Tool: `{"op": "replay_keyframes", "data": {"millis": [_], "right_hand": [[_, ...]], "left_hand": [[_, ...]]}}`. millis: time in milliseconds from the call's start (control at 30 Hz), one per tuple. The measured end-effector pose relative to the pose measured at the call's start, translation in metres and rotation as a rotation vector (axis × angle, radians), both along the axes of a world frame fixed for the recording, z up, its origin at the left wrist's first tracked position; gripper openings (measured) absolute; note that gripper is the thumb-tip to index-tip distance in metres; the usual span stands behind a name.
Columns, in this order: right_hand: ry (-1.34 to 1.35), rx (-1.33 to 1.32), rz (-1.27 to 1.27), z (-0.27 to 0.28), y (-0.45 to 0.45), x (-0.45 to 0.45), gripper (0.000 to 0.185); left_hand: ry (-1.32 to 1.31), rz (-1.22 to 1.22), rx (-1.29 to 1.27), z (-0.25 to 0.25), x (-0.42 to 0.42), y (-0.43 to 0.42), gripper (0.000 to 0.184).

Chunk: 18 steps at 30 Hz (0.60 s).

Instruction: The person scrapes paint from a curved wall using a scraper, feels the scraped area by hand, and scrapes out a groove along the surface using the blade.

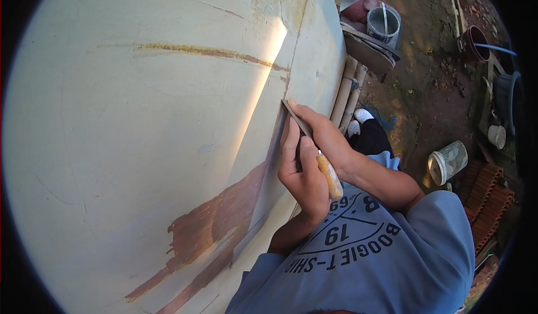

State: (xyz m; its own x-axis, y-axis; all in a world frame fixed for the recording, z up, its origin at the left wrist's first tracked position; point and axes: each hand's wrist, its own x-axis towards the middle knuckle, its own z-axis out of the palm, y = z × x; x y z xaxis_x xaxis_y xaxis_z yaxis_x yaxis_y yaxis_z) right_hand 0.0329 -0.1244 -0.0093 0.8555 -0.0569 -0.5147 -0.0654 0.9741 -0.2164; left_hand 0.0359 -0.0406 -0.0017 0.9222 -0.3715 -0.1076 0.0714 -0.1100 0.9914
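Both hands are closed around the blade of a scraper with a yellowish wooden handle [330, 176]. My left hand [305, 174] wraps the blade from below, thumb raised beside it. My right hand [320, 132] holds it from the other side, fingertips close to the blade's tip. The handle points back toward my chest, outside both fists. The tip meets a seam in a large pale painted panel [168, 118]. Along that seam runs a bare reddish-brown patch [224, 207], widening toward the lower left. Where the right fingers press the blade is partly hidden.
A rust-coloured crack [213, 52] crosses the panel. Bamboo poles [348, 92] lie along its right side. A grey bucket [384, 23] stands at the upper right; a white bucket [448, 161] lies tipped near stacked roof tiles [483, 193]. A person's white shoes [361, 118] show below.
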Motion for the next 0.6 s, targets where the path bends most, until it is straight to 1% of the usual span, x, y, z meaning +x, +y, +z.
{"op": "replay_keyframes", "data": {"millis": [33,67,167,200,300,333,433,467,533,600], "right_hand": [[-0.014,0.012,-0.008,0.001,-0.005,0.001,0.037],[0.013,-0.048,-0.02,0.003,0.001,0.0,0.037],[0.056,-0.041,-0.003,0.003,0.008,0.001,0.037],[0.009,-0.041,-0.03,-0.002,0.004,0.003,0.037],[-0.061,0.074,-0.002,-0.005,-0.007,0.002,0.037],[-0.032,0.028,0.009,-0.006,-0.006,0.001,0.037],[0.082,-0.049,0.009,0.005,0.007,0.001,0.036],[0.069,-0.087,-0.006,0.005,0.005,0.001,0.043],[-0.009,-0.044,-0.011,0.002,-0.01,0.004,0.038],[-0.054,0.008,0.017,0.0,-0.017,0.002,0.036]], "left_hand": [[-0.014,-0.007,-0.018,0.0,0.0,-0.002,0.041],[-0.004,0.011,-0.052,0.004,-0.002,0.0,0.041],[-0.01,0.015,-0.056,0.002,-0.003,0.007,0.041],[0.009,-0.001,0.007,0.001,0.001,0.005,0.041],[-0.034,-0.006,0.007,-0.002,0.002,-0.005,0.041],[-0.05,-0.009,0.016,-0.002,0.001,-0.003,0.042],[-0.022,0.032,-0.059,0.003,-0.007,0.006,0.041],[-0.032,0.045,-0.047,0.004,-0.006,0.002,0.04],[-0.024,0.013,0.015,0.0,0.003,-0.007,0.04],[-0.006,0.043,0.026,0.001,0.0,-0.01,0.039]]}}
